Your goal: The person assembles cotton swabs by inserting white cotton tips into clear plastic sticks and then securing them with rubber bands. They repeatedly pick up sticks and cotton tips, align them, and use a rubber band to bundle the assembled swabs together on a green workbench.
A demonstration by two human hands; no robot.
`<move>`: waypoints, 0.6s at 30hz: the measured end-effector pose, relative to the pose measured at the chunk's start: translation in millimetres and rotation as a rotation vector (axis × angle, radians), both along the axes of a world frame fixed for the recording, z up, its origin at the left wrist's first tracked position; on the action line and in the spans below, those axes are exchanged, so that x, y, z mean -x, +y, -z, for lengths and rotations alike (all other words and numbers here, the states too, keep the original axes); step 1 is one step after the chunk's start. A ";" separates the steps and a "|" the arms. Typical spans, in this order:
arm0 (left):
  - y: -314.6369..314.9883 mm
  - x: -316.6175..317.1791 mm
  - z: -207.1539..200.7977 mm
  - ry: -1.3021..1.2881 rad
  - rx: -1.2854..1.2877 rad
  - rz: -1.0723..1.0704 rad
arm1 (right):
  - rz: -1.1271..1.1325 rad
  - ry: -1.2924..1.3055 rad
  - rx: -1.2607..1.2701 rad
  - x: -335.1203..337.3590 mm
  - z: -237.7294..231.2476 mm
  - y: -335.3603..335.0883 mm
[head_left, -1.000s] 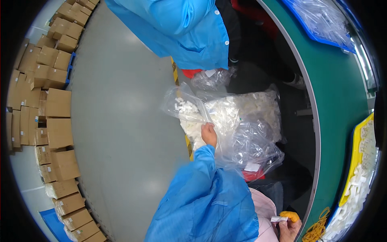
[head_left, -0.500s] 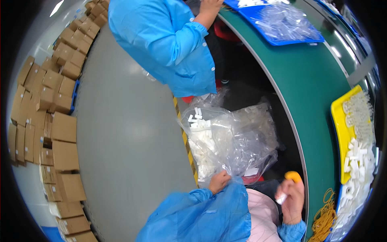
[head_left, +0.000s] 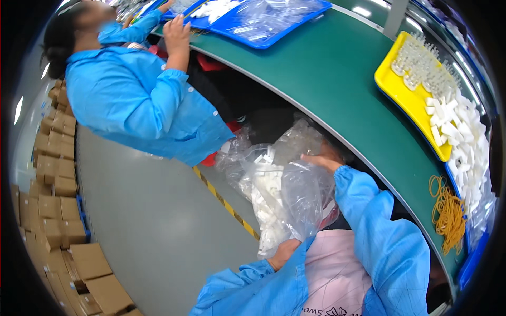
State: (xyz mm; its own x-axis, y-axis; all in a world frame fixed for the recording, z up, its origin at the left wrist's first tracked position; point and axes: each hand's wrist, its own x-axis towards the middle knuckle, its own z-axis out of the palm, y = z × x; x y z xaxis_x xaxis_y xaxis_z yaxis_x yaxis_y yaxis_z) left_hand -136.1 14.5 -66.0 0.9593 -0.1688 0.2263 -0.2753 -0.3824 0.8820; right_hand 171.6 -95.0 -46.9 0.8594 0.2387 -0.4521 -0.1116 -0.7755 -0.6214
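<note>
A large clear plastic bag (head_left: 303, 197) full of white plastic pieces (head_left: 268, 184) stands open in front of me, below the bench edge. My left hand (head_left: 284, 254) is closed on the near rim of this bag, its fingertips partly hidden by the film and my blue sleeve. At the bag's far right side is my right hand (head_left: 328, 158), one digit stretched out toward the left and apart from the others. The bag and shadow hide part of its fingers, and I see nothing held in it. More crumpled clear plastic (head_left: 299, 138) lies behind the bag.
A green bench (head_left: 316, 73) curves along the right, with a yellow tray (head_left: 390, 79) of clear parts, heaped white pieces (head_left: 458, 126), yellow rubber bands (head_left: 448, 216) and a blue tray (head_left: 263, 39). A co-worker in blue (head_left: 126, 100) sits ahead left. Cardboard boxes (head_left: 52, 210) line the left.
My right hand has moved from the bench edge forward to the bag; the white piece it held no longer shows. My view has turned to the right. The left hand stays on the bag.
</note>
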 end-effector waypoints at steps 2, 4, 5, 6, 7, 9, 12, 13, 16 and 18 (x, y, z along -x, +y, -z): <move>-3.2 0.6 7.9 0.016 0.009 -0.034 | -0.059 0.185 0.059 2.9 -2.6 -0.4; -2.0 2.0 17.9 0.055 0.049 -0.025 | -0.215 0.520 0.182 2.0 -6.0 8.5; -2.9 2.7 22.4 0.075 0.069 -0.016 | -0.198 0.443 0.014 9.6 29.2 6.1; -3.4 3.4 27.1 0.055 0.053 -0.001 | -0.183 0.361 -0.147 19.4 66.4 2.0; -2.3 9.9 30.9 0.037 0.032 -0.020 | -0.212 0.342 -0.134 29.3 48.4 11.3; -7.4 16.1 33.3 0.027 0.040 -0.057 | -0.235 0.220 -0.072 44.2 18.0 22.7; -19.4 17.0 30.1 0.172 0.098 -0.123 | -0.261 0.057 0.073 48.5 -0.6 22.6; -19.7 13.6 25.4 0.295 0.097 -0.129 | -0.276 0.092 0.119 43.4 -19.8 22.8; -21.1 -0.7 0.0 0.489 -0.059 -0.098 | -0.335 0.102 0.247 41.1 5.6 9.7; -19.3 -8.6 -15.8 0.597 -0.129 -0.108 | -0.348 0.174 0.257 44.0 10.2 4.7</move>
State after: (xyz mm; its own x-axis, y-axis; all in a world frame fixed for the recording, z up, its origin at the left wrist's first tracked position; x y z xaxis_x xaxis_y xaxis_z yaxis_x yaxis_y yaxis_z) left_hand -127.5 -4.8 -50.2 0.9272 -0.0538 -0.3706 0.2978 -0.4940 0.8169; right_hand 127.7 -90.2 -57.1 0.6544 0.3611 -0.6643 0.0974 -0.9115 -0.3995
